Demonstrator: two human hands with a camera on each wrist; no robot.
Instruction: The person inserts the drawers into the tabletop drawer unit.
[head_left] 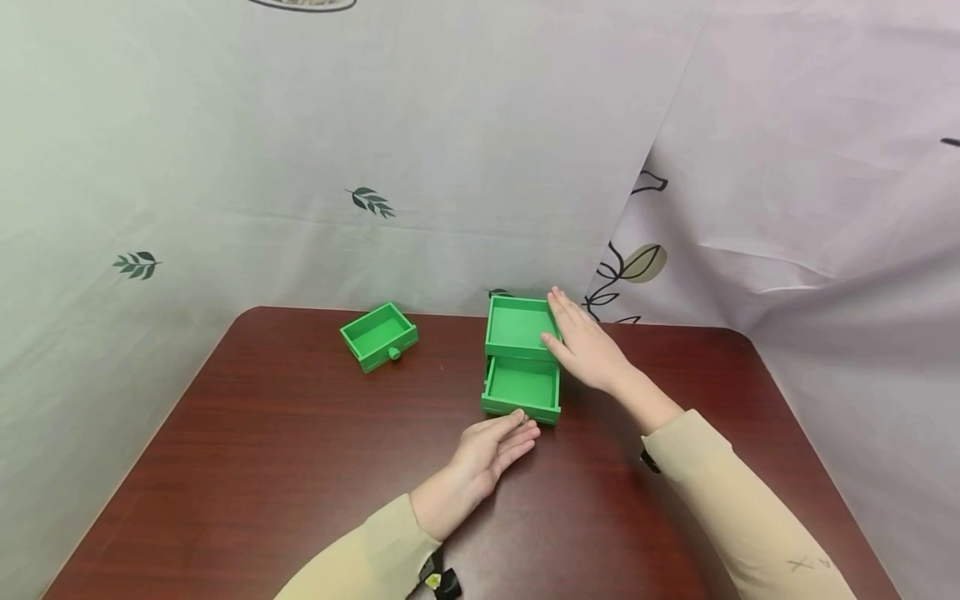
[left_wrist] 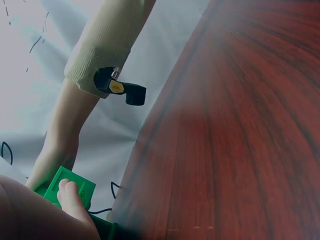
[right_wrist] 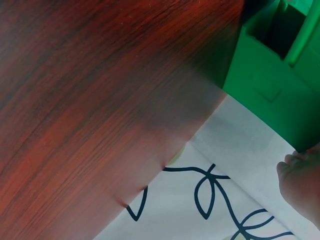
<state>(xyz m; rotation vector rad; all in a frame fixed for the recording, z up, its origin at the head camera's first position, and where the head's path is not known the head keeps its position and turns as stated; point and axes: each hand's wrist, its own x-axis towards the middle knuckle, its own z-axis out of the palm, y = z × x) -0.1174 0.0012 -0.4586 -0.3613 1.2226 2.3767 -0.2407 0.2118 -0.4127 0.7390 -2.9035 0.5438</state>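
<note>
A small green cabinet (head_left: 522,327) stands near the table's back edge, with a shallow tray-like top and a green drawer (head_left: 521,386) drawn out below it toward me. My left hand (head_left: 487,450) is at that drawer's front, fingers stretched out and thumb along the front edge; the hand covers the middle of the drawer front. In the left wrist view, fingers (left_wrist: 72,200) lie across a green face. My right hand (head_left: 588,342) rests along the cabinet's right side, fingers straight, thumb over the top rim. The right wrist view shows the cabinet wall (right_wrist: 270,90) close to the fingertips (right_wrist: 295,162).
A second green drawer (head_left: 378,336) with a round knob (head_left: 394,353) lies apart on the left of the brown table (head_left: 300,467). A pale cloth (head_left: 450,150) with leaf prints hangs right behind the table. Dark devices are strapped at both wrists.
</note>
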